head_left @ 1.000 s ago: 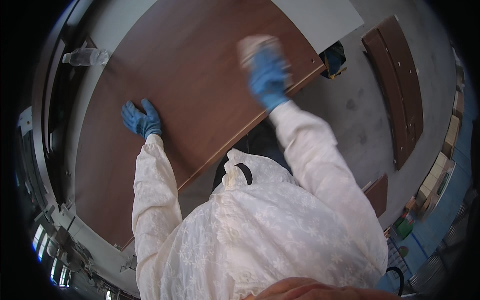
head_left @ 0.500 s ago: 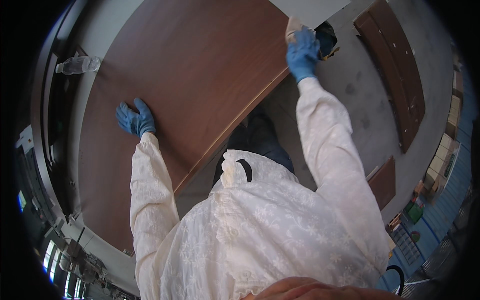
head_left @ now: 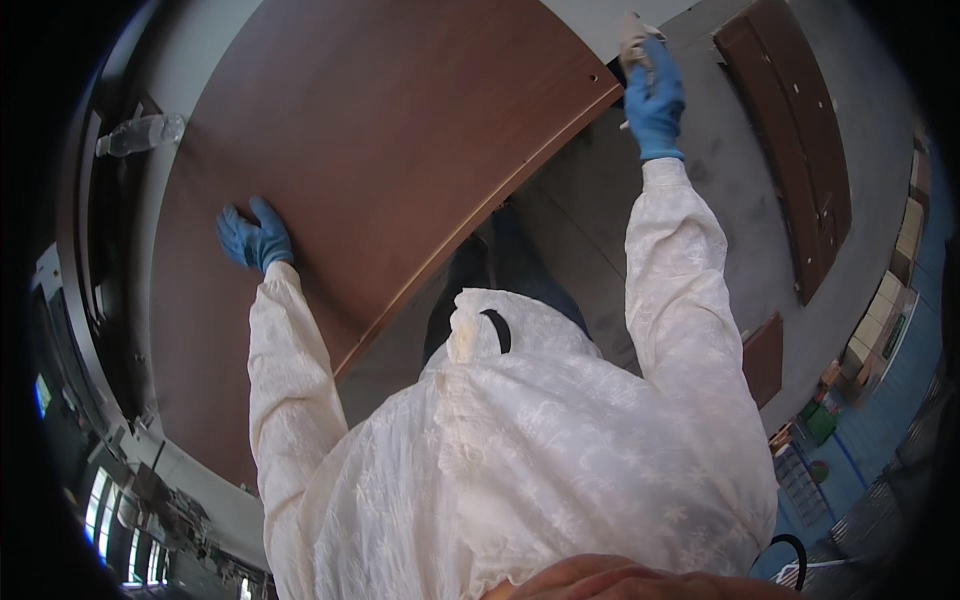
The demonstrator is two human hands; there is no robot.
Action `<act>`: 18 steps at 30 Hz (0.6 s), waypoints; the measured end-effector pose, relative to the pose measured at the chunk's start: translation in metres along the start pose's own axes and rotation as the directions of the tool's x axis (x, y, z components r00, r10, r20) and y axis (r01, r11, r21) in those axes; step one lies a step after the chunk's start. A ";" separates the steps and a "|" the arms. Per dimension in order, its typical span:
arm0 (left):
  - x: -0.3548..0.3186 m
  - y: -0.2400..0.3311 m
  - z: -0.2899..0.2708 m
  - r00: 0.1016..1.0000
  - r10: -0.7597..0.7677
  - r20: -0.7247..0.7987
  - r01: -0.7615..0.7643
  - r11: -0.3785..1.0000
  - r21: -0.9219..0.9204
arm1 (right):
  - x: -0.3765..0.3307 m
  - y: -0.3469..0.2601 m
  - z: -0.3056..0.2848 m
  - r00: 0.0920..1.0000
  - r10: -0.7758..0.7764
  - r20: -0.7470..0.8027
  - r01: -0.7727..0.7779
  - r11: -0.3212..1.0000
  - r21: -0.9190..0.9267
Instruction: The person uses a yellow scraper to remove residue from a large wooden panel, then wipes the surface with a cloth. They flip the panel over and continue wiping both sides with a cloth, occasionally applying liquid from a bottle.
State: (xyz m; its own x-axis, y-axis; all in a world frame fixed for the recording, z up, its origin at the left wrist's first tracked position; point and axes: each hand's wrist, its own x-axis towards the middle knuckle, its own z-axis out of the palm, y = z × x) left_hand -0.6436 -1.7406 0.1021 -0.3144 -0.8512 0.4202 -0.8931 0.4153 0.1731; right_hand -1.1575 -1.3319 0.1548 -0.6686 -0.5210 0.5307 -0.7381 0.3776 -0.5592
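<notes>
A large reddish-brown wood-grain board [head_left: 400, 150] lies across the workbench in front of me. My left hand [head_left: 255, 236], in a blue glove, rests on its left part with fingers spread and nothing in them. My right hand [head_left: 655, 105], gloved in blue too, is just beyond the board's far right corner. Its fingers are closed round a crumpled pale cloth [head_left: 634, 38], which sticks out past the fingertips. Close to that corner, the board's surface has a small dark hole [head_left: 593, 78].
A clear plastic bottle [head_left: 146, 135] lies left of the board. Brown panels with small fittings [head_left: 790, 150] lie at the right, and a smaller brown panel [head_left: 764, 362] is nearer me. Stacked cartons [head_left: 880, 310] stand along the far right. Machinery [head_left: 150, 500] shows at the lower left.
My right hand has moved right with the cloth, off the board's edge, uncovering the corner and its hole. My left hand stays on the board; the whole view has shifted slightly.
</notes>
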 end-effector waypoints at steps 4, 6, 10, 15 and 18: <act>-0.002 -0.007 0.005 0.998 0.043 -0.051 -0.041 0.999 0.034 | -0.061 -0.051 0.029 0.963 -0.086 0.255 0.147 0.962 -0.230; -0.002 -0.011 0.008 0.995 0.050 -0.080 -0.050 0.999 0.007 | -0.097 -0.113 0.042 0.916 -0.077 0.393 0.089 0.996 -0.013; 0.000 -0.016 0.010 0.997 0.047 -0.059 -0.044 0.998 0.052 | -0.139 -0.232 0.045 0.674 -0.403 0.620 0.357 0.912 0.204; -0.016 0.001 -0.012 0.986 -0.118 0.117 0.111 0.992 0.061 | -0.082 -0.195 0.051 0.563 -0.621 0.545 0.497 0.782 0.377; -0.063 0.023 -0.056 0.989 -0.121 -0.088 0.093 0.957 -0.275 | -0.070 -0.165 0.061 0.350 -0.703 0.619 0.575 0.683 0.450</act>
State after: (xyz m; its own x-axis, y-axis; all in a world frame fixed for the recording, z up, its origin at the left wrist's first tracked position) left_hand -0.6265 -1.6590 0.1293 -0.1743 -0.8638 0.4727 -0.7951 0.4067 0.4500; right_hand -0.9831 -1.4039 0.1712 0.3409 -0.9218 0.1846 -0.8477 -0.3863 -0.3635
